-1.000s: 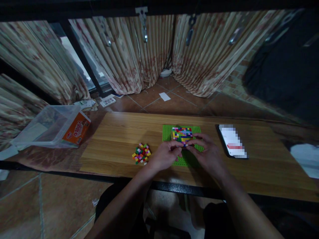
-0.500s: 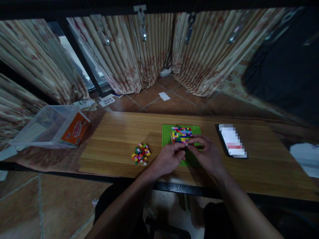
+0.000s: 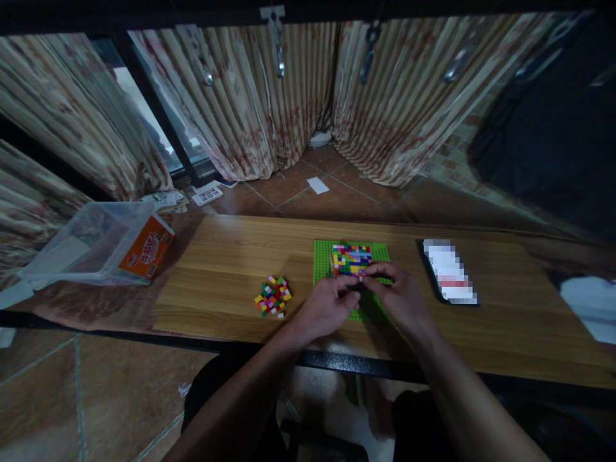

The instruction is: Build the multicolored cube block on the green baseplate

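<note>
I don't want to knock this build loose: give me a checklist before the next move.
1. Green baseplate on the wooden table: ok.
2. Multicolored brick block on the baseplate: ok.
3. Left hand and right hand both at the block's near side: ok.
4. Small brick at the fingertips fully seated: cannot tell; fingers hide it.
5. Loose toy bricks apart from the baseplate: ok.
6. Smartphone apart from the right hand: ok.

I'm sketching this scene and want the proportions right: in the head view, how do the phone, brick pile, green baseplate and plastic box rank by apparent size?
Largest to smallest:
1. Plastic box
2. Green baseplate, partly covered
3. Phone
4. Brick pile
</note>
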Demonstrator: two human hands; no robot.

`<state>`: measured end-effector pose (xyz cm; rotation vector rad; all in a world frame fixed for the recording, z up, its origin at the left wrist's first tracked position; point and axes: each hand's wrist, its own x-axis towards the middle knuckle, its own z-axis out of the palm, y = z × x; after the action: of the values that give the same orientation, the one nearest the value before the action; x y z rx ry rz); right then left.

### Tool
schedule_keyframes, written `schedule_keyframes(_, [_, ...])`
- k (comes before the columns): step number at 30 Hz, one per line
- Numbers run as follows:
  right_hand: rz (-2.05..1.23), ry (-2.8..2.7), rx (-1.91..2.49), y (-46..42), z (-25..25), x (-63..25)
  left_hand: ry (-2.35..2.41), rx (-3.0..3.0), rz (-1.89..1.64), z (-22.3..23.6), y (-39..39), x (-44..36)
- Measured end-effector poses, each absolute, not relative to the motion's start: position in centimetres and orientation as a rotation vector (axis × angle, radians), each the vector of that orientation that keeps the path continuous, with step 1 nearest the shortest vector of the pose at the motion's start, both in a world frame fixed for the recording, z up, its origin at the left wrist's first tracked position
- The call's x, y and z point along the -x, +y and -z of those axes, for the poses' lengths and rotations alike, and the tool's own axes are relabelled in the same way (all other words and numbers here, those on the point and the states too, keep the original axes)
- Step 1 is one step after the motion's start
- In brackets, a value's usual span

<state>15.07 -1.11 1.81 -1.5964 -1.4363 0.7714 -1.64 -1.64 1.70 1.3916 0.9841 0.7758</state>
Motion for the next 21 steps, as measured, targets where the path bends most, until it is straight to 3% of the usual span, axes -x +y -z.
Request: schedule_keyframes(21, [-0.800, -1.353, 1.637, -1.01, -1.50, -14.45, 0.962, -1.396, -0.770, -2.18, -1.49, 1.71])
